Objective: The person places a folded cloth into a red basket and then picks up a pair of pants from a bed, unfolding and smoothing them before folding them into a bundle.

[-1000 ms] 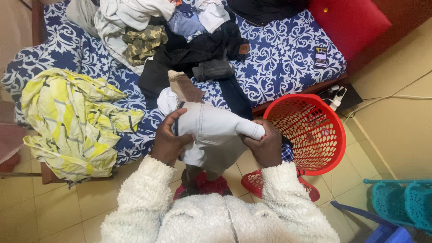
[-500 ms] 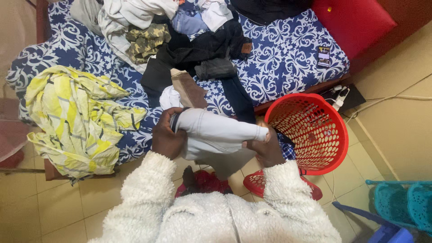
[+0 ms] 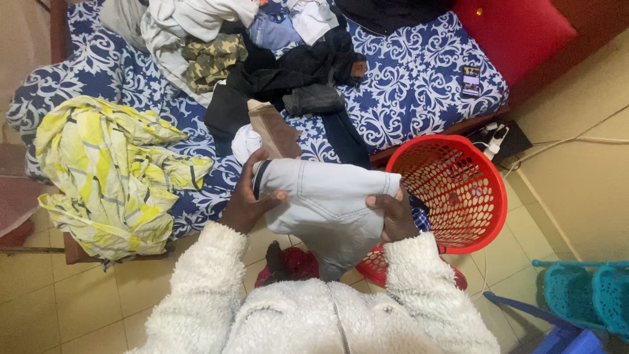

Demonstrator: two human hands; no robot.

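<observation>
From my head camera I look down at my own two hands. My left hand (image 3: 246,200) pinches the left edge of the jeans (image 3: 324,206), thumb on top. My right hand (image 3: 395,213) grips the right edge, thumb on top too. Both hands are closed on the cloth. The jeans are pale grey-white, and I hold them flat in the air, just in front of the bed (image 3: 419,85). They hang down over my fluffy white jacket (image 3: 314,314).

The red basket (image 3: 452,193) sits on the floor just right of the jeans, next to the bed. On the bed, a pile of clothes (image 3: 262,59) lies past the jeans. A yellow sheet (image 3: 108,174) lies on the bed to the left. A phone (image 3: 470,80) lies on the bed, past the basket. A red cushion (image 3: 517,29) sits at the bed's far right corner.
</observation>
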